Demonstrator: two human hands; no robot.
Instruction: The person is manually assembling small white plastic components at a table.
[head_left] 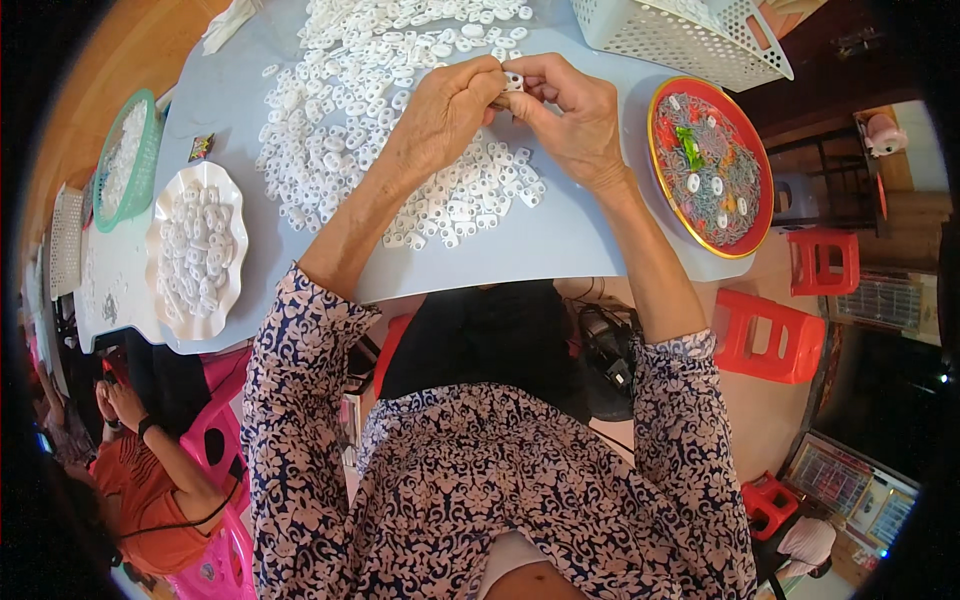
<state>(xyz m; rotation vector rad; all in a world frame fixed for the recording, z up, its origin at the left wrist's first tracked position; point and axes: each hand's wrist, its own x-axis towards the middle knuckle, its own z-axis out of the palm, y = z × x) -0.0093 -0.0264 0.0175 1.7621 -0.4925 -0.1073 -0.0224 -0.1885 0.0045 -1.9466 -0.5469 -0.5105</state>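
Observation:
Over the far part of the table, both my hands meet at a small white plastic piece with dark holes (pixel 513 82). My left hand (pixel 450 115) has its fingers closed on the left side of the piece. My right hand (pixel 572 115) pinches it from the right between thumb and fingers. Part of the piece is hidden by my fingertips. Beneath and around my hands spreads a large pile of similar white pieces (pixel 335 150), many with two holes. Right of my right hand stands a round red tray with a yellow rim (pixel 762 170), holding thin grey metal bits and a few white pieces.
A white scalloped dish (pixel 236 215) of white parts sits at left, near a small wrapped packet (pixel 201 147) and a mint-green basket (pixel 150 165). A white perforated basket (pixel 690 45) stands far right. Red stools (pixel 770 335) stand on the floor; a person (pixel 165 490) sits at left.

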